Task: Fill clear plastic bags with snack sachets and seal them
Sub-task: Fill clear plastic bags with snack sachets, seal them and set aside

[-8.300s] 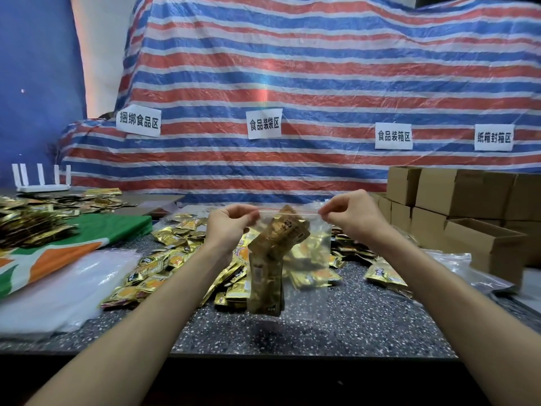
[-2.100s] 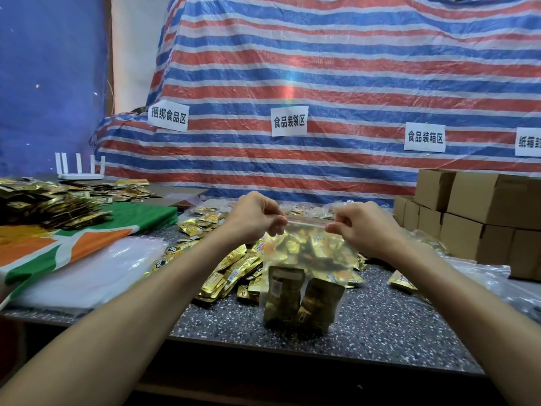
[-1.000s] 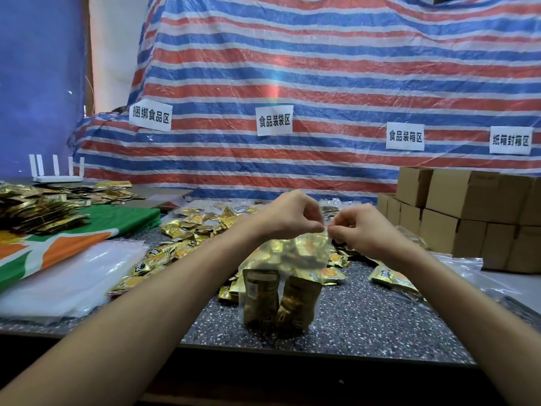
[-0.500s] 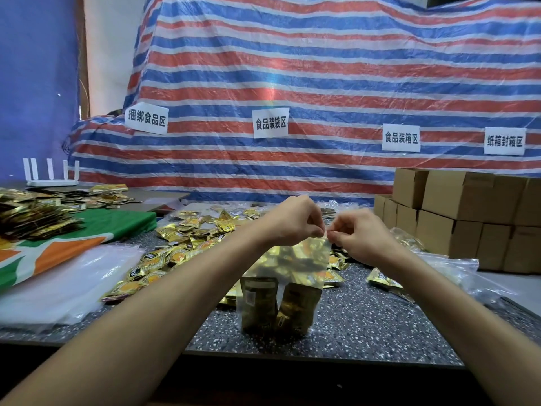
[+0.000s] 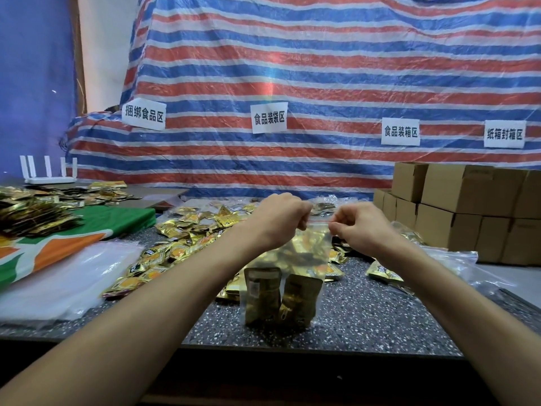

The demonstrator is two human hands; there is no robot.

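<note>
A clear plastic zip bag (image 5: 304, 250) hangs over the speckled table (image 5: 366, 320), its bottom holding two upright gold snack sachets (image 5: 281, 297). My left hand (image 5: 278, 218) pinches the bag's top strip at its left end. My right hand (image 5: 360, 227) pinches the same strip at its right end. A short stretch of the red zip line shows between my fingers. Loose gold sachets (image 5: 175, 247) lie in a heap on the table behind and left of the bag.
Empty clear bags (image 5: 58, 276) lie at the left beside an orange-green cloth (image 5: 58, 238) with more sachets (image 5: 32, 215). Cardboard boxes (image 5: 468, 212) are stacked at the right, more clear bags (image 5: 456, 265) before them. A striped tarp (image 5: 322, 83) hangs behind.
My hands have drawn a little apart along the top strip, showing the red zip line. Earlier they were wide apart holding the bag's mouth, then slid together.
</note>
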